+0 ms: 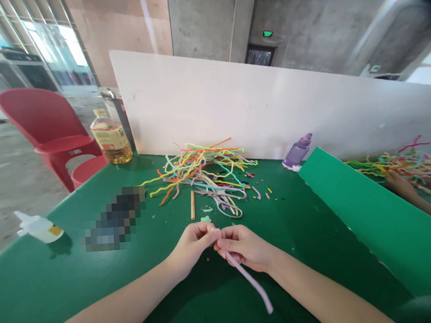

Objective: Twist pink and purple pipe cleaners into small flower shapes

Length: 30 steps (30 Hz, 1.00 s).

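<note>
A pale lilac pipe cleaner (251, 280) hangs down to the right from my fingertips, its free end bent and low over the green table. My right hand (243, 245) is closed in a pinch around its upper part. Fingertips of my left hand (197, 244) meet those of my right and pinch at the upper end, which the fingers mostly hide. Just beyond my hands lies a small mint-green piece (205, 219). Scissors (224, 202) with pale handles and a short tan stick (192, 205) lie a little farther off, before a tangled pile of coloured pipe cleaners (201, 165).
On the left are a white squeeze bottle (41, 228), a blurred dark object (116, 220) and an oil bottle (111, 139). A white panel (233, 101) stands behind; a purple bottle (298, 151) is by it. Past a green board (382, 218), another person's hand (399, 183) touches more pipe cleaners.
</note>
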{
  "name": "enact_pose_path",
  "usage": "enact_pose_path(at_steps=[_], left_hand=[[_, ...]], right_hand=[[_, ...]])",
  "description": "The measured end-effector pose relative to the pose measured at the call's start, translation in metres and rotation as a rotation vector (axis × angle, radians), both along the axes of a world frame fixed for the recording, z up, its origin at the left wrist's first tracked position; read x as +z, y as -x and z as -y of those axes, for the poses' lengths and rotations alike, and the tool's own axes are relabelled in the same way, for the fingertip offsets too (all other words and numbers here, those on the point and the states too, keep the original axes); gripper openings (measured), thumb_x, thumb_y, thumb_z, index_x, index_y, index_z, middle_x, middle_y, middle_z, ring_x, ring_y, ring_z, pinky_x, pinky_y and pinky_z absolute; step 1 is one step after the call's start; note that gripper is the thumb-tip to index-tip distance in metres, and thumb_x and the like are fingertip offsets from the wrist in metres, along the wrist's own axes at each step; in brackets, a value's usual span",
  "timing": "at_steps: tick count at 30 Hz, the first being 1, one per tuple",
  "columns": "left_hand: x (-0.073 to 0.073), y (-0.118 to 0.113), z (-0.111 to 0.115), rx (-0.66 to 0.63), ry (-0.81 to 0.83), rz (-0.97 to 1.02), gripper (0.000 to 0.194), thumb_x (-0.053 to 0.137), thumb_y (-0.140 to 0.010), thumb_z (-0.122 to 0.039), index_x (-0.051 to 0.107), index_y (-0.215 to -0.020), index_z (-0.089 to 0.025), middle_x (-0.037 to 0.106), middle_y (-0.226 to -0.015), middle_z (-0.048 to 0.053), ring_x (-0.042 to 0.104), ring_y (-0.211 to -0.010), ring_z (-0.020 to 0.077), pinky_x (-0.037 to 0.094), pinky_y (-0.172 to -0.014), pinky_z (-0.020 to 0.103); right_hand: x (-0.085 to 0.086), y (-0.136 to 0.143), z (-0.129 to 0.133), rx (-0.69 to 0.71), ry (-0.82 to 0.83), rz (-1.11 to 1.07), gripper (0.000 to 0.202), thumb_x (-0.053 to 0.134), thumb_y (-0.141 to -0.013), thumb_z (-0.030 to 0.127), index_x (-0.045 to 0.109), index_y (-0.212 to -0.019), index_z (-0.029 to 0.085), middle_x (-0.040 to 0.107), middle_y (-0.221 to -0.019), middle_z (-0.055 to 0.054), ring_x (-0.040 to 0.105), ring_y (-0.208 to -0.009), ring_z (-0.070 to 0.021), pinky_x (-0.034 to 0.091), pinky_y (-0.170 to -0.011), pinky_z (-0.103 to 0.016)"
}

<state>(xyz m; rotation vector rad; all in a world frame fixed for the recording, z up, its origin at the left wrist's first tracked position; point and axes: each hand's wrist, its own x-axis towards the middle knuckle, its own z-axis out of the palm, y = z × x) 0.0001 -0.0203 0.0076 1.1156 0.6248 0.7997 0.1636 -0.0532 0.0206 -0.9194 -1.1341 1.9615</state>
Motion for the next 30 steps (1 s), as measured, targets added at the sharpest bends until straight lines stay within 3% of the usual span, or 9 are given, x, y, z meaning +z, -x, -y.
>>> enact_pose_path(at_steps=[5, 10, 13, 15, 22, 25, 30], left_hand=[[0.0, -0.001, 0.0, 0.142, -0.081, -0.191, 0.03, 0.063, -0.075, -0.038, 0.055, -0.061, -0.013, 0.05, -0.054, -0.003, 0.042, -0.052, 0.0087, 0.034, -0.047, 0.019], [-0.001, -0.003, 0.003, 0.21, -0.118, -0.256, 0.033, 0.061, -0.075, -0.042, 0.053, -0.059, -0.014, 0.042, -0.053, -0.005, 0.037, -0.051, 0.0087, 0.03, -0.045, 0.018], [0.0, -0.003, 0.005, 0.204, -0.133, -0.256, 0.032, 0.059, -0.077, -0.042, 0.054, -0.061, -0.015, 0.043, -0.054, -0.005, 0.037, -0.051, 0.0091, 0.031, -0.046, 0.019], [0.001, -0.002, 0.005, 0.188, -0.147, -0.25, 0.032, 0.059, -0.077, -0.042, 0.055, -0.061, -0.015, 0.045, -0.054, -0.004, 0.039, -0.051, 0.0092, 0.033, -0.048, 0.019], [0.009, -0.001, 0.001, 0.178, -0.169, -0.226, 0.027, 0.061, -0.076, -0.04, 0.065, -0.073, -0.013, 0.047, -0.053, -0.004, 0.033, -0.048, 0.0078, 0.024, -0.046, 0.02], [0.009, -0.002, -0.001, 0.184, -0.148, -0.21, 0.027, 0.062, -0.075, -0.04, 0.066, -0.074, -0.013, 0.046, -0.051, -0.005, 0.031, -0.047, 0.0075, 0.022, -0.045, 0.021], [0.009, -0.001, -0.001, 0.193, -0.151, -0.237, 0.026, 0.064, -0.073, -0.038, 0.063, -0.065, -0.014, 0.054, -0.056, -0.002, 0.04, -0.05, 0.009, 0.027, -0.046, 0.02]], right_hand=[[0.003, 0.006, 0.002, -0.164, -0.115, 0.243, 0.03, 0.064, -0.077, 0.042, 0.051, -0.07, 0.015, 0.032, -0.044, 0.01, 0.023, -0.037, -0.0031, 0.015, -0.037, -0.019], [0.005, 0.011, 0.007, -0.261, -0.426, 0.563, 0.032, 0.053, -0.083, 0.041, 0.043, -0.064, 0.017, 0.033, -0.051, 0.007, 0.025, -0.045, -0.0058, 0.018, -0.043, -0.021], [0.008, 0.01, 0.012, -0.295, -0.673, 0.771, 0.031, 0.049, -0.086, 0.036, 0.04, -0.062, 0.018, 0.034, -0.051, 0.006, 0.027, -0.047, -0.0067, 0.019, -0.047, -0.023], [0.01, 0.009, 0.014, -0.295, -0.741, 0.824, 0.031, 0.047, -0.087, 0.034, 0.039, -0.062, 0.018, 0.033, -0.051, 0.006, 0.027, -0.047, -0.0069, 0.019, -0.048, -0.023], [0.008, 0.007, 0.006, -0.274, -0.434, 0.516, 0.03, 0.052, -0.084, 0.039, 0.043, -0.065, 0.018, 0.031, -0.051, 0.007, 0.026, -0.047, -0.0068, 0.02, -0.044, -0.022], [0.007, 0.007, 0.004, -0.276, -0.415, 0.462, 0.03, 0.052, -0.083, 0.04, 0.043, -0.065, 0.017, 0.031, -0.051, 0.008, 0.026, -0.047, -0.0064, 0.02, -0.044, -0.021], [0.004, 0.007, 0.006, -0.24, -0.398, 0.445, 0.028, 0.053, -0.083, 0.038, 0.046, -0.066, 0.017, 0.034, -0.052, 0.007, 0.029, -0.047, -0.0061, 0.023, -0.044, -0.02]])
